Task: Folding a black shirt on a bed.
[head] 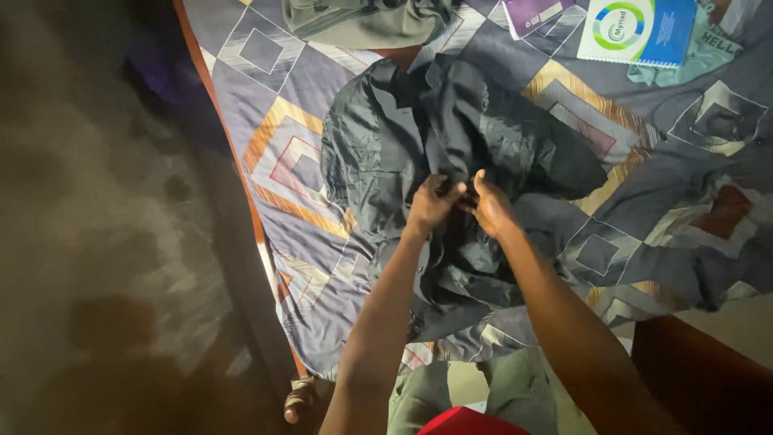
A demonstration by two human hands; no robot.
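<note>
Shirt (386, 137), dark, crumpled on patterned bedsheet (274, 153); left hand (431, 201) and right hand (491, 208) pinching its front edges together; unfolded, not yet smoothed.

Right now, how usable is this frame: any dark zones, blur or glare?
Head view: the floor at left is dim and smeared; the dark garment loses fold detail; both hands, left hand and right hand, look slightly soft; no glare.

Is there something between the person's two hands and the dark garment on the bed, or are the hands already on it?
Nothing visible stands between them. The left hand and the right hand are both already on the dark garment, pinching its cloth near the middle. The garment lies spread on the patterned bedsheet.
</note>
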